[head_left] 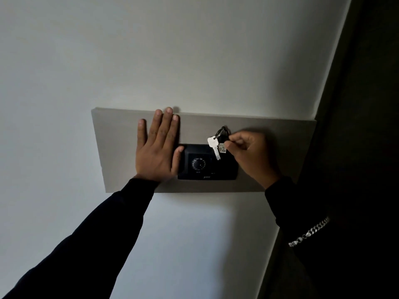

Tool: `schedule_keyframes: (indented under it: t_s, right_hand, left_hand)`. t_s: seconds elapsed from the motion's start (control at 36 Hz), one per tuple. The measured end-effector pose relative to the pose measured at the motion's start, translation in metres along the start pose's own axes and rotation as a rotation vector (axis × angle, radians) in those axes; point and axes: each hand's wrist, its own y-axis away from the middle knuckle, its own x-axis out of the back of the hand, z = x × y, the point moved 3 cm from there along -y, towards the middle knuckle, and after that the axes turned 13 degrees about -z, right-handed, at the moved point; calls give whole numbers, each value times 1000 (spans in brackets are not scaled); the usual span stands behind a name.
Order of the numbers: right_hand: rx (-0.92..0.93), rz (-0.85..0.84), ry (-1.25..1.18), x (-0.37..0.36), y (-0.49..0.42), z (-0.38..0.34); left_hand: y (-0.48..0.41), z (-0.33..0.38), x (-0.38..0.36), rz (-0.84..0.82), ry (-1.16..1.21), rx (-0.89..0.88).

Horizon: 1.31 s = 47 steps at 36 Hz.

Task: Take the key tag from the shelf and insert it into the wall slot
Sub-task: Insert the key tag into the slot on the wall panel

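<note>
A black wall unit (207,169) with a round dial is mounted on a grey panel (269,126). My right hand (251,154) pinches the key tag (222,148) at the unit's upper right corner. A silver key (213,145) and a dark ring (222,131) hang from the tag over the unit's top edge. The slot itself is hidden behind the tag and my fingers. My left hand (157,147) lies flat on the panel with spread fingers, its thumb touching the unit's left edge.
The panel sits on a plain pale wall (86,61). A dark wall or doorway (367,104) rises at the right edge. A silver chain (311,231) hangs across my dark clothing at lower right.
</note>
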Motion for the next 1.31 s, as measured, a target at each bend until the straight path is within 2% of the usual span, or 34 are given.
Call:
schedule_keyframes:
  t_s: [0.17,0.25,0.36,0.47,0.58,0.86,1.31]
  right_hand:
    - [47,33,191,8,11,-6]
    - [168,73,341,18,10,-23]
    - [316,-74,483,17,6,-50]
    - [375,-200,590,11,-1,-69]
    - [387,-238,654,10,-11,-74]
    - [468,-66,485,12,-13,-61]
    - [489,18,389,1,6,-37]
  left_hand:
    - [1,1,4,-19,24,-13]
    - [1,1,5,-20,36,-14]
    - [1,1,6,-26,44,-22]
    - [1,1,8,-44,45,-31]
    - [-1,-4,7,-43,28,-19]
    - [-4,-4,6,-27,-3,33]
    - [-2,-4,0,-50,-50,48]
